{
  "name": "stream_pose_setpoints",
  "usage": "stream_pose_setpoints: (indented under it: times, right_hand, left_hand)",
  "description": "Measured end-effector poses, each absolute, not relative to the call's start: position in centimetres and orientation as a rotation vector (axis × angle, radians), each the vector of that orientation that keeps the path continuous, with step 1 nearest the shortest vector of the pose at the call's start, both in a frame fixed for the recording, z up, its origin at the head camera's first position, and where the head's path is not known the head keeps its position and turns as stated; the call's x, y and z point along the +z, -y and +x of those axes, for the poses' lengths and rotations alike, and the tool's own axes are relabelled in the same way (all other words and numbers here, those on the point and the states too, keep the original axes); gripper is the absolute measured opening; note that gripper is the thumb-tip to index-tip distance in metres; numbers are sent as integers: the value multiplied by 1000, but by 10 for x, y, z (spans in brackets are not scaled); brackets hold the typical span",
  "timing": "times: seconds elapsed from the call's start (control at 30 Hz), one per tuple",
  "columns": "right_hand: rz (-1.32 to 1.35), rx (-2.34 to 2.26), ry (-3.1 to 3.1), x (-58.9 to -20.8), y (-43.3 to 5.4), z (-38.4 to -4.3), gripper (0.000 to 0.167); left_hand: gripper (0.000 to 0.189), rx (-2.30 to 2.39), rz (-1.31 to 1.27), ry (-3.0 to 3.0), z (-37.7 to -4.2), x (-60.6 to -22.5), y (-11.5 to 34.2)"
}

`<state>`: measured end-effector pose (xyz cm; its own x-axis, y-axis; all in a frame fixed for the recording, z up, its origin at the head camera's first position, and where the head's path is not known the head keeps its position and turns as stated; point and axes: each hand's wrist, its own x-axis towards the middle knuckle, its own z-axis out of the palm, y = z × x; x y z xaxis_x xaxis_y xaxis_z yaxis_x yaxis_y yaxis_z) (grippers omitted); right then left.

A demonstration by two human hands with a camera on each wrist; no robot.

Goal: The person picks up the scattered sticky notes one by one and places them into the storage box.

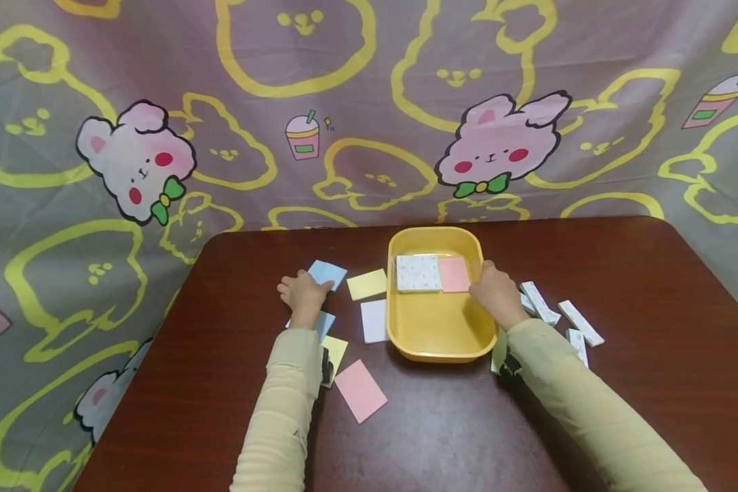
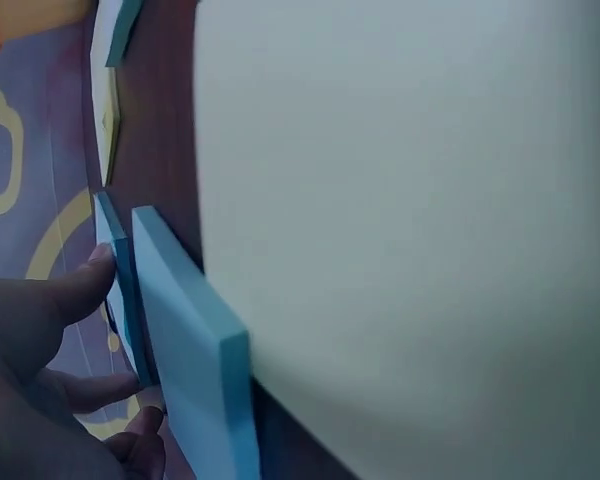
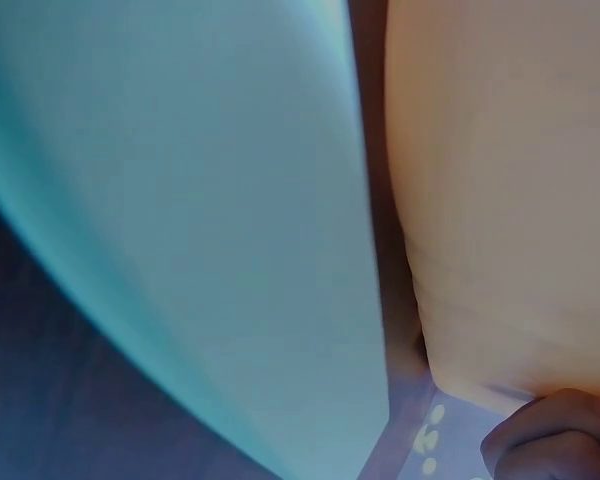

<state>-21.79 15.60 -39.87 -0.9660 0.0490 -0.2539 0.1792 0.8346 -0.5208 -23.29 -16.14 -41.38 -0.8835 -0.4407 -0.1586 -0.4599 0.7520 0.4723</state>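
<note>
My left hand [image 1: 303,292] pinches a blue sticky note pad [image 1: 329,274] lying on the table. In the left wrist view the thumb is at one edge of that pad [image 2: 119,290] and fingers are at the other. A second blue pad [image 1: 323,324] lies nearer, partly under the wrist. With my right hand [image 1: 497,294] I grip the right rim of a yellow plastic basin [image 1: 443,331]. Inside the basin, a white patterned block [image 1: 418,273] sits beside a pink pad [image 1: 454,275]. The right wrist view shows only part of the right hand's fingers [image 3: 555,440].
Yellow [image 1: 367,284], white [image 1: 374,321] and pink [image 1: 361,391] pads lie left of the basin, with another yellow pad [image 1: 335,355] by the left sleeve. Several narrow white strips [image 1: 581,322] lie right of the basin. A green pad [image 1: 498,352] shows under the right wrist. A patterned curtain [image 1: 357,123] hangs behind the table.
</note>
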Motion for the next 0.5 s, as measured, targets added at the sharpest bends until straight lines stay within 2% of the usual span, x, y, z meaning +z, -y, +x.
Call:
stream_pose_setpoints:
  times: [0.17, 0.5]
  right_hand:
    - [174, -831, -2778, -396, -156, -217, 46]
    - [168, -820, -2792, -397, -156, -217, 47]
  left_hand:
    - [81, 863, -762, -2914, -234, -411, 160]
    - [64, 1055, -690, -3005, -232, -409, 151]
